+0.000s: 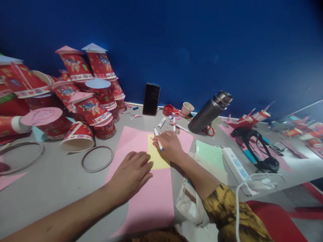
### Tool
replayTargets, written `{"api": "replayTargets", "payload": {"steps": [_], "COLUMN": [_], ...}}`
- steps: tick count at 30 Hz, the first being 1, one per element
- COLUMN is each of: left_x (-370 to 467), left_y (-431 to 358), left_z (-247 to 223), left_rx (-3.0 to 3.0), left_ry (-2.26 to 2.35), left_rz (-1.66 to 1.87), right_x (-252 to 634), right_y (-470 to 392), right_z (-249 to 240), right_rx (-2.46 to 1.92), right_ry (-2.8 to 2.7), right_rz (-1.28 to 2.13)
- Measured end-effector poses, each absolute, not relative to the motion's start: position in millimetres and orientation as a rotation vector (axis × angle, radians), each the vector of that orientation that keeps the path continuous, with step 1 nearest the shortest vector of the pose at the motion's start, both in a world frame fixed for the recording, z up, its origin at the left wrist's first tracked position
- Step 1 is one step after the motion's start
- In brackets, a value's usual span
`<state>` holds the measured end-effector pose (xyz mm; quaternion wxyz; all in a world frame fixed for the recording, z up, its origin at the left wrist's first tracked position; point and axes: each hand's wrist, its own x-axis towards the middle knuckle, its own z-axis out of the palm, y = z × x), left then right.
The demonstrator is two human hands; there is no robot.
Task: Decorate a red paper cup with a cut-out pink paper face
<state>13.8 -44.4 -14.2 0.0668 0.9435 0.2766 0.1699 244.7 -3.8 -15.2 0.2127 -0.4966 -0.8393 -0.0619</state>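
My right hand [169, 146] is closed around a white marker [159, 144] with a blue end, over a small yellow sheet [159, 163]. That sheet lies on larger pink paper [151, 198]. Palm down, my left hand [133, 174] rests on the pink paper with its fingers slightly bent, the fingertips at the yellow sheet's left edge. Nothing shows in its grasp. A white cap-like piece or second pen [162, 122] lies just beyond my right hand.
Red paper cups [98, 64] with paper tops are stacked at left, near a grey ring [98, 159]. At the back stand a phone [151, 99] and a dark flask [208, 114]. On the right are red-handled scissors [209, 130], a green sheet [210, 154] and a power strip [236, 168].
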Motion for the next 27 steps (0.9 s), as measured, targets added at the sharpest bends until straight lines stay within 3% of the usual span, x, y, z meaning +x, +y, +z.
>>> {"api": "replayTargets", "payload": {"steps": [9,17,24,27], "left_x": [7,-9,-19,-21], "left_y": [-55,-52,-41,-40], "left_z": [-15,-3,13,10], "left_rx": [2.892,2.819,2.86,2.905], "left_ry": [0.946,1.112,1.332,1.281], "left_rz": [0.42,0.388,0.241,0.175], "right_x": [291,276,246,237], "right_y": [4,-11,-35,-37], "right_z": [-9,5,4,-2], "right_rx": [-1.515,-1.516,-1.176,-1.203], "right_ry": [-1.541,-1.956,-2.271,-2.388], "right_rz": [-0.193,-0.333,0.088,0.116]}}
